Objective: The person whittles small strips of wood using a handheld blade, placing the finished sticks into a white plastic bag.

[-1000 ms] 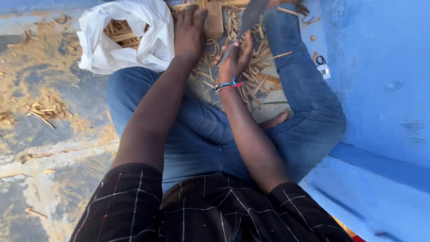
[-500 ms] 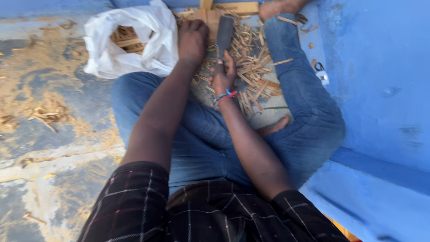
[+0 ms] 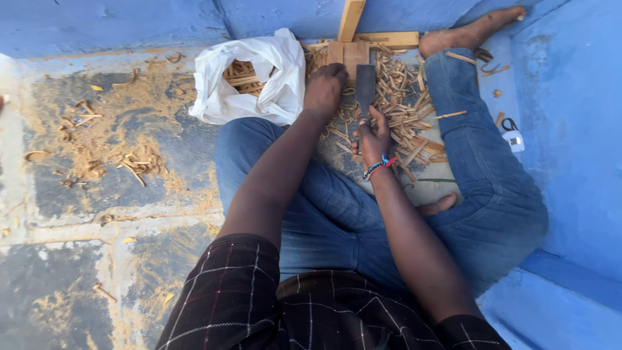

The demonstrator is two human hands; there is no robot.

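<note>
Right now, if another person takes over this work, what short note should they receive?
Left hand: closed on a small wooden block, holding it on the floor.
Right hand: grips the handle of a dark flat blade, which points up toward the block.
Around: a pile of wood shavings between the legs; an open white bag with wood strips, left of the block.
Done: many strips already cut.
Left: the block is still under the blade.

Single head-worn view, looking steeply down over my forearms and crossed legs, close to the floor point(image 3: 97, 194)
</note>
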